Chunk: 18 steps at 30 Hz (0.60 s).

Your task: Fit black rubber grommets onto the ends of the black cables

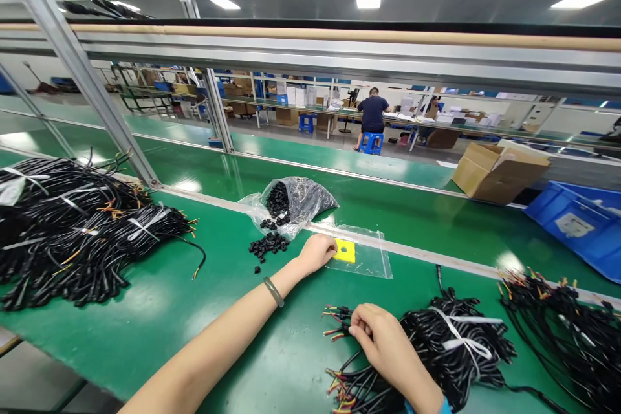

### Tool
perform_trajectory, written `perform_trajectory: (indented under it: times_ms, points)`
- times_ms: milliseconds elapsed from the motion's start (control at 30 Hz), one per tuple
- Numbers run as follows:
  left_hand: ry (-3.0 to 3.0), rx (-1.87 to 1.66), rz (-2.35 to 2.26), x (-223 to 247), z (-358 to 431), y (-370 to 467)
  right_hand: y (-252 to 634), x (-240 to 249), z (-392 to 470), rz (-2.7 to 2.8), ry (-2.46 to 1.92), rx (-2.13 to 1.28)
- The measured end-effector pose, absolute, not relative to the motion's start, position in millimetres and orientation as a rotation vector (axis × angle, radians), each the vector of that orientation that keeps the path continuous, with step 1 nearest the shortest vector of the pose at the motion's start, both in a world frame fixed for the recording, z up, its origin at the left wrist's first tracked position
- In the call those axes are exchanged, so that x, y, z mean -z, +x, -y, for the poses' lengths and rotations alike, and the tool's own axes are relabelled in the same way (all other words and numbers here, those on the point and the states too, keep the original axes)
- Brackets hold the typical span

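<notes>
My left hand (316, 253), with a green bangle on its wrist, has its fingers closed at the left edge of a yellow square card (345, 255) with a round hole. That card lies on or in a clear zip bag (373, 259); which one I cannot tell. Black cable ends with bare coloured wires (334, 334) stick out at the fingertips of my right hand (383, 339), which is closed on a cable. Under and beside this hand lies a tied bundle of black cables (436, 330). Small black caps (268, 244) spill from a clear plastic bag (310, 197) beyond my left hand.
A large heap of black cables (72, 226) covers the bench's left side, and another cable pile (557, 317) lies at right. Behind it stand a blue bin (577, 220) and an open cardboard box (499, 171). A metal post (87, 71) rises at left. A person (373, 111) sits far back.
</notes>
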<state>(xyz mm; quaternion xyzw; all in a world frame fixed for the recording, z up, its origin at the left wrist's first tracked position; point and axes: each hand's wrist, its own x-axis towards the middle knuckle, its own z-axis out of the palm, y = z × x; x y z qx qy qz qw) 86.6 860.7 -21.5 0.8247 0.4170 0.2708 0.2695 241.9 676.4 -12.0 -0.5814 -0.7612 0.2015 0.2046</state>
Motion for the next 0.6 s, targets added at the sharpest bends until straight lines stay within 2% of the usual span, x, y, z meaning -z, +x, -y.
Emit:
perform_trajectory:
  times_ms: [167, 367, 600]
  points:
    - [1.844, -0.822, -1.111, 20, -829, 80, 244, 17, -681, 1.954, -1.583, -0.457]
    - [0.784, -0.673, -0.853, 21, -780, 71, 244, 16, -682, 1.834, -1.531, -0.469]
    - [0.651, -0.645, -0.784, 23, -769, 66, 245, 19, -681, 1.834, -1.534, -0.441]
